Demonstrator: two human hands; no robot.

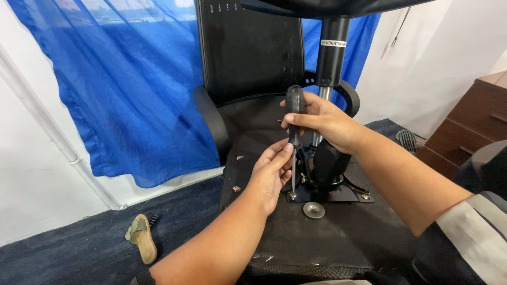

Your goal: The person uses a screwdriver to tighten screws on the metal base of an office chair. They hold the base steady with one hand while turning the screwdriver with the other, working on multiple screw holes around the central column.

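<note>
An upturned black office chair (248, 58) lies before me, its seat underside (296, 232) facing up. My right hand (322, 120) grips the black handle of a screwdriver (294, 113) held upright. The tip rests on a screw (292, 196) at the corner of the black metal mounting plate (338, 194). My left hand (272, 171) pinches the thin shaft just above the tip. The chair's gas cylinder (330, 58) rises from the plate behind my hands.
A round metal washer (313, 210) lies on the seat underside near the plate. A sandal (141, 237) sits on the dark carpet at the left. Blue netting (127, 84) hangs behind the chair. A brown drawer cabinet (475, 124) stands at the right.
</note>
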